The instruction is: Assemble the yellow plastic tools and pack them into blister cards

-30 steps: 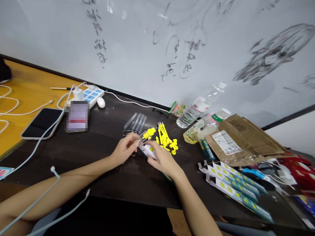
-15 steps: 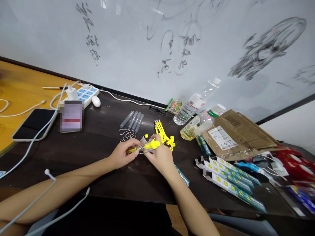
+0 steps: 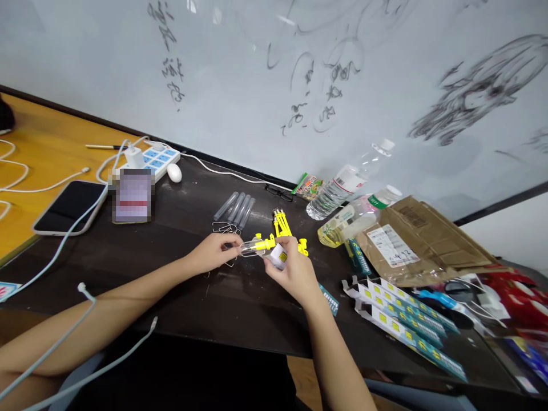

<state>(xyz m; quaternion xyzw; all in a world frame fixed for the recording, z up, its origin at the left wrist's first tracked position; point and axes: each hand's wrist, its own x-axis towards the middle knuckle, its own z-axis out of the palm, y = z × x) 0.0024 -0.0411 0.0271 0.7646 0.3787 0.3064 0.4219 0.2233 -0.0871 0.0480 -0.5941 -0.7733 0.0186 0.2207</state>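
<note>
Over the dark table [image 3: 180, 297], my left hand [image 3: 212, 254] pinches the left end of a clear tube with a yellow insert [image 3: 256, 246]. My right hand [image 3: 291, 268] is closed on the tube's right end and also holds a small white box with a yellow mark [image 3: 280, 256]. Just behind the hands lie several yellow plastic parts [image 3: 285, 228], several clear tubes [image 3: 237, 208] and thin metal wire clips [image 3: 222, 228].
A phone [image 3: 71, 206], a power strip [image 3: 156, 161] with white cables and a white mouse [image 3: 174, 172] sit at the left. Plastic bottles [image 3: 342, 188], a brown envelope [image 3: 411, 240] and several teal-and-yellow packages [image 3: 406, 325] fill the right side. A whiteboard wall stands behind.
The white box, low on the table under my right hand a second ago, is now lifted in that hand. The tube and yellow piece stay held between both hands, turned nearly level.
</note>
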